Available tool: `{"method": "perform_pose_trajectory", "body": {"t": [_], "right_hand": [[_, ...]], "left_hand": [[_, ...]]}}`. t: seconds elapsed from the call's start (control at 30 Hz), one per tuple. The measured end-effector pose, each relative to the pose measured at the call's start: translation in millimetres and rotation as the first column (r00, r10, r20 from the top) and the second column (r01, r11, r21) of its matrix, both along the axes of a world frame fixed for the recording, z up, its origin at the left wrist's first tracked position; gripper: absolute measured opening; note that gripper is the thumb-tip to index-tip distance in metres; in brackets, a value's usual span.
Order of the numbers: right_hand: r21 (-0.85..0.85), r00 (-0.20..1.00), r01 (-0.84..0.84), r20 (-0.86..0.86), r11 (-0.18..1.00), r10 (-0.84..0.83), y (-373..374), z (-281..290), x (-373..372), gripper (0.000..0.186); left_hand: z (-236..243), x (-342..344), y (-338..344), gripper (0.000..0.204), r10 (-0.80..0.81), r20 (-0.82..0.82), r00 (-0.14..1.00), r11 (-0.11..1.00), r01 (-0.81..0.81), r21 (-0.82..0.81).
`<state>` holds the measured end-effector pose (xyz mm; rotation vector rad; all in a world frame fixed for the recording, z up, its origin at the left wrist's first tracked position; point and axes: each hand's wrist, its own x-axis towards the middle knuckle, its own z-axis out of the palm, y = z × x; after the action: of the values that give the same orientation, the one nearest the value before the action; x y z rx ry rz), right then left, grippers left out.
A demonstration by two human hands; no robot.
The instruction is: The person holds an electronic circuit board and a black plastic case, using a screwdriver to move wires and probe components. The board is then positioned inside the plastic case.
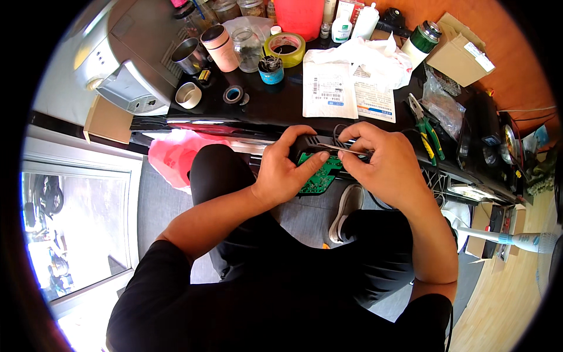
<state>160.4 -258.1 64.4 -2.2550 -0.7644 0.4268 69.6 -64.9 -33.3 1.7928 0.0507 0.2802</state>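
My left hand (280,171) is closed around a black plastic housing (305,142) with slots in its top, above my lap at the table's front edge. A green circuit board (318,179) with small parts and solder spots hangs below the housing, and my left thumb lies against its upper part. Pinched in my right hand (387,157) is a thin silvery metal tool (346,150). Its tip reaches left toward the housing near my left thumb; whether it touches is hard to see. My right fingers partly hide the tool, so its exact kind does not show.
Green-and-yellow pliers (428,129) lie on the black table (264,105), right of white paper packets (329,94). Behind stand a pink tumbler (220,50), a glass jar (246,50), yellow tape (285,48) and a cardboard box (460,53). A red plastic bag (176,155) sits below at left.
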Motion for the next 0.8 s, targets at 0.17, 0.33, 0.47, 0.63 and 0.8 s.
{"method": "perform_pose_trajectory", "body": {"t": [0.17, 0.33, 0.47, 0.63, 0.8], "right_hand": [[0.089, 0.999, -0.004, -0.049, 0.996, 0.008, 0, -5, -1, 0.024], [0.135, 0.965, 0.023, -0.263, 0.991, 0.014, 1, -9, 3, 0.027], [0.079, 0.985, 0.026, -0.173, 0.997, -0.012, 3, -3, 0, 0.026], [0.017, 0.997, 0.012, -0.081, 1.0, -0.011, 4, 3, -4, 0.023], [-0.055, 0.994, 0.052, 0.099, 0.997, -0.046, 5, 3, -12, 0.018]], "left_hand": [[3, 0, 5, 0.047, 0.072, 0.184, 0.98, 0.99, -0.092, 0.105], [-1, -1, 6, 0.05, 0.078, 0.262, 0.962, 0.981, -0.122, 0.154], [-1, -2, 5, 0.051, 0.088, 0.304, 0.949, 0.973, -0.147, 0.18], [3, -3, 5, 0.053, 0.086, 0.392, 0.916, 0.933, -0.211, 0.29], [6, 2, 4, 0.054, 0.046, 0.44, 0.897, 0.903, -0.226, 0.366]]}}
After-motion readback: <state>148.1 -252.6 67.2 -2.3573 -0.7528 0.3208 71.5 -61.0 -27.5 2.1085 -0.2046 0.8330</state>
